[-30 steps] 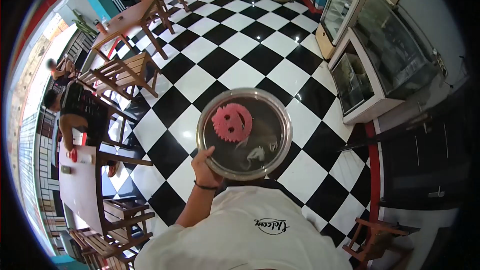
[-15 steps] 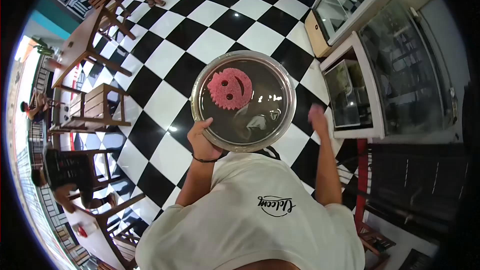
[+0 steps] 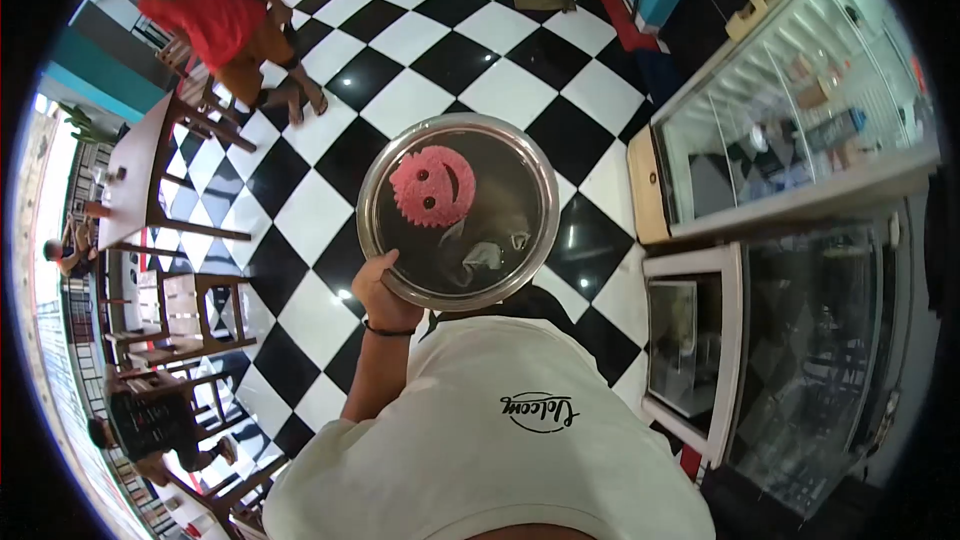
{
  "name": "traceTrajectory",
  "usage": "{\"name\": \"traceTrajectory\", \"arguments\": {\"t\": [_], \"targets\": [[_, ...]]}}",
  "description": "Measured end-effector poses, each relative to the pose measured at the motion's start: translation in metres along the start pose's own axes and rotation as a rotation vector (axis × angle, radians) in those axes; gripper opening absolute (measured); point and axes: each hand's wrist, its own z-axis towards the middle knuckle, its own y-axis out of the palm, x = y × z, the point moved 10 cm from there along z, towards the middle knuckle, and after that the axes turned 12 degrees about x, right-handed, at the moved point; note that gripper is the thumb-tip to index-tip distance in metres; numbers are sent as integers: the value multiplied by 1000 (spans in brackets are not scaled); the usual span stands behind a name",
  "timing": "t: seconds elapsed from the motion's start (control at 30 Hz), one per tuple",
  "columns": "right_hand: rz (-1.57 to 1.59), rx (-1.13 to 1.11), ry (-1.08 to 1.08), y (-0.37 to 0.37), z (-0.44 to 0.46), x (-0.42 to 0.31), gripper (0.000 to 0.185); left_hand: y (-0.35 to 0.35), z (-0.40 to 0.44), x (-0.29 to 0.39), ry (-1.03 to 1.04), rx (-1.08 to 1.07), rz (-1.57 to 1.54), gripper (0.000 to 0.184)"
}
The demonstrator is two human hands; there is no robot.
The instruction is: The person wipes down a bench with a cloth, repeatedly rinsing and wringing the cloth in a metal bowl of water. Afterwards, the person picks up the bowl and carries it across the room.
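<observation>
My left hand (image 3: 388,297) grips the near-left rim of a round, shiny metal tray (image 3: 548,210), with the thumb on top and the fingers hidden beneath. On the tray's left part lies a pink smiley-face sponge (image 3: 436,187) with a jagged edge, two eye holes and a curved mouth slot. The tray surface looks dark and mirror-like, with light reflections in it. My right hand is out of sight.
A person in a red shirt (image 3: 205,0) is at the upper left. Wooden tables (image 3: 135,180) and chairs (image 3: 195,305) line the left, where another person (image 3: 150,430) sits. A glass-door fridge (image 3: 780,130) and a glass cabinet (image 3: 735,340) stand along the right.
The view has moved forward over the checkered floor. The person in red appears closer, and more of the fridge shows. My right hand has left the view; my left still holds the tray.
</observation>
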Motion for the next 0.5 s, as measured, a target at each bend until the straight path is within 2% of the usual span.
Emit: {"name": "traceTrajectory", "arguments": {"t": [0.07, 0.13, 0.2, 0.27, 0.3, 0.33, 0.37, 0.47, 0.5], "targets": [[-35, 86, -144, -70, 69, -119, 35, 44, 51, -5, -51, 16, -28, 47], [-109, 271, -442, -169, 139, -287, 36, 85, 96, -9, -102, 42, -72, 44], [-127, 526, -807, -279, 174, -486, 36, 129, 150, -9, -74, 55, -79, 44], [147, 651, -1066, -387, 147, -684, 37, 165, 209, -13, -62, 57, -92, 44], [304, 650, -1131, -426, 119, -760, 37, 182, 240, -16, -59, 50, -102, 44], [483, 590, -1099, -455, 71, -826, 32, 197, 272, -18, -56, 42, -107, 45], [669, 529, -1063, -471, 54, -874, 27, 214, 304, -18, -49, 25, -108, 46], [885, 371, -1111, -470, 65, -964, 28, 246, 406, -17, -41, 28, -84, 46], [998, 343, -998, -450, 104, -966, 31, 261, 440, -16, -34, 33, -86, 45]]}}
